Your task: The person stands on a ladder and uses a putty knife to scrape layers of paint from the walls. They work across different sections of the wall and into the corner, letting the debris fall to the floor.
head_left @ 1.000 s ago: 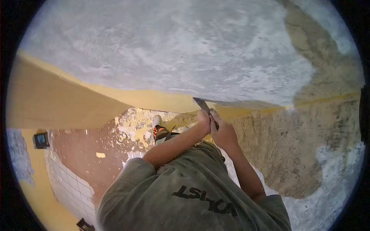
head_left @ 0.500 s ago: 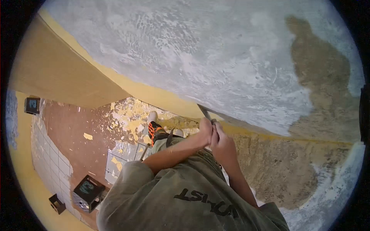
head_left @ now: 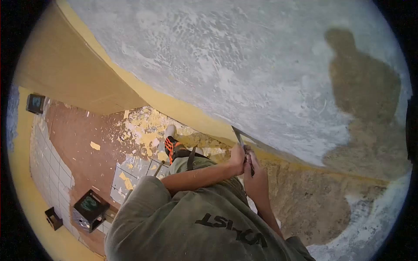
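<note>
A metal scraper (head_left: 238,135) stands with its flat blade against the lower edge of the grey wall (head_left: 209,65), where a yellow strip (head_left: 187,113) borders it. My left hand (head_left: 237,159) is closed around its handle just below the blade. Pressed close beside it, my right hand (head_left: 256,176) also grips the handle, most of which the fingers hide. Rough brown wall surface (head_left: 305,195) lies to the right of my hands.
Yellow paint flakes (head_left: 143,130) litter the floor near my foot (head_left: 170,130). A black crate (head_left: 91,206) stands at lower left, a smaller box (head_left: 53,218) beyond it, another crate (head_left: 35,103) at far left. A yellow-brown panel (head_left: 78,65) rises at upper left. My shadow falls at right.
Both hands and the scraper have moved slightly down and right in the view. The camera view has shifted a little, and the shadow sits lower.
</note>
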Action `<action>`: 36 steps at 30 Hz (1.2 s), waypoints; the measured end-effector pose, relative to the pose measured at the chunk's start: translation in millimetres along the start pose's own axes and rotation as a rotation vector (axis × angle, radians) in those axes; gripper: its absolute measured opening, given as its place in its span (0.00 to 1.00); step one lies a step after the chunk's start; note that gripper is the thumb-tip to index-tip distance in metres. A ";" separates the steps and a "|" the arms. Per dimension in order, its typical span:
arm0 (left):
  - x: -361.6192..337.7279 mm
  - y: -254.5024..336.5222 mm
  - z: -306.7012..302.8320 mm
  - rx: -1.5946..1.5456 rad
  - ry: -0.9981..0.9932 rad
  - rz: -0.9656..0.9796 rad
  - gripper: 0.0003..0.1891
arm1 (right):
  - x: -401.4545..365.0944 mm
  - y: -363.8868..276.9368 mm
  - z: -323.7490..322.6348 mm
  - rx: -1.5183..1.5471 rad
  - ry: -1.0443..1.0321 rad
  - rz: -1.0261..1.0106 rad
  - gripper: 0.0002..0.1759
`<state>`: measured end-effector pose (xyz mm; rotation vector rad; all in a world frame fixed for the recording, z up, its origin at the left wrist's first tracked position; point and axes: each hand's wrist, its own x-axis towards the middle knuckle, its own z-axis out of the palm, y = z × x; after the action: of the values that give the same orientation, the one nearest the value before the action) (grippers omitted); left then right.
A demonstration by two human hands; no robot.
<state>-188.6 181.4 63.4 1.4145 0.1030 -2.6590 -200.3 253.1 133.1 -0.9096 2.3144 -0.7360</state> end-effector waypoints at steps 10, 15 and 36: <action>14.3 10.8 -10.5 -0.046 -0.069 0.081 0.12 | 0.1 19.2 20.4 0.173 0.055 0.010 0.20; 32.2 17.8 -35.0 -0.092 -0.103 0.031 0.11 | 14.6 26.8 34.7 -0.057 -0.042 0.040 0.23; 71.6 -17.3 -40.5 -0.405 -0.697 -0.595 0.13 | -10.1 3.8 9.0 -0.378 -0.028 0.202 0.26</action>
<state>-197.4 197.6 -18.5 0.3159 1.0465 -3.1429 -189.7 260.2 127.1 -0.8156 2.5193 -0.2026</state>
